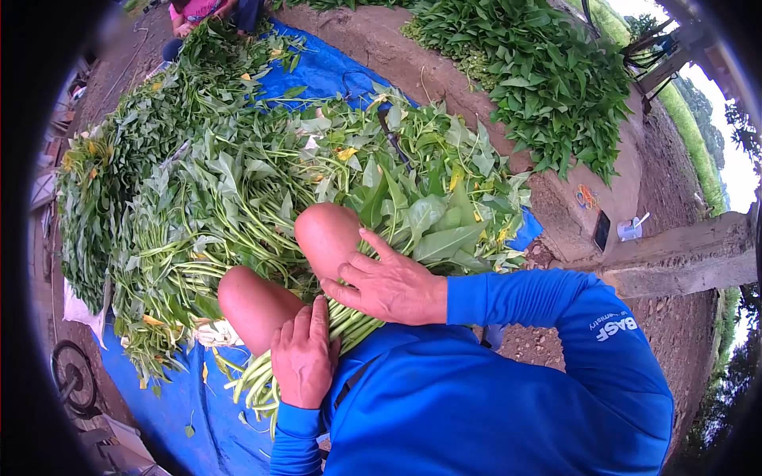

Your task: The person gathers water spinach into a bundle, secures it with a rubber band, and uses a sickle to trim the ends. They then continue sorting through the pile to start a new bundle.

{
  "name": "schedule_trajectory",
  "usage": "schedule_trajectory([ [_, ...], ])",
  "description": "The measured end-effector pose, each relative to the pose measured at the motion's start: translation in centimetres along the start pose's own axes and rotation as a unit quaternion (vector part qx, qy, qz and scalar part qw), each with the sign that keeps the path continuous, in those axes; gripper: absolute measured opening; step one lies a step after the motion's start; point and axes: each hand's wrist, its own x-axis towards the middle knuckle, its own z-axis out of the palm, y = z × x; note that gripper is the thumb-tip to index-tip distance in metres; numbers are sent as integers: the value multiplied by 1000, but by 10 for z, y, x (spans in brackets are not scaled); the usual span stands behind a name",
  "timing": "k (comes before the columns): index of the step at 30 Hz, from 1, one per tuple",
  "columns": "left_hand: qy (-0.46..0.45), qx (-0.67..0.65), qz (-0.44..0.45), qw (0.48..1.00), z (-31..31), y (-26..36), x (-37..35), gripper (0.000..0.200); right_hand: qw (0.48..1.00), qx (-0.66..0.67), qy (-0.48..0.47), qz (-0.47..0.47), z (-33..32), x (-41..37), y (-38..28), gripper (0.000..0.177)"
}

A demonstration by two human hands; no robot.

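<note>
Green stems (353, 327) | beneath both hands | right hand (389, 287): fingers spread | left hand (303, 357): cannot tell closure

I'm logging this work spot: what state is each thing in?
Left hand: laid over stems
Right hand: fingers spread, thumb hidden
Stem bunch: gathered under both hands
Leafy greens: heaped
Blue tarp: spread out, wrinkled
Sleeves: down to the wrists
Phone: lying, screen dark
White cup: stick poking out
Rubber bands: loose pile

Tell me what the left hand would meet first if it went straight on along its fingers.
Likely the right hand: its fingertips lie just ahead of the left hand. Depth is unclear, so they might miss each other.
</note>
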Motion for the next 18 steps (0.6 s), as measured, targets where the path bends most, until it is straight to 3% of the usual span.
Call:
schedule_trajectory([
  [3, -32, 22, 68, 997, -38, 2, -12, 62, 995, -21, 94, -15, 29, -22, 3, 52],
  [7, -87, -126, 7, 988, -19, -5, -29, 59, 995, -32, 89, -43, 16, -39, 22, 54],
  [11, -80, -125, 21, 989, -18, -8, -32, 55, 993, -100, 15, 66, -25, -68, 50, 72],
  [14, -80, -111, 30, 990, -18, -5, -31, 53, 981, -113, 66, 140, 15, -94, 90, 77],
  [16, -79, -116, 22, 990, -18, -4, -31, 51, 980, -127, 77, 129, 36, -106, 121, 81],
  [17, -83, -118, 23, 989, -19, -3, -33, 50, 972, -165, 10, 167, 22, -104, 127, 83],
  [18, -83, -102, 22, 991, -20, -3, -36, 49, 952, -220, 3, 213, 9, -105, 136, 86],
])
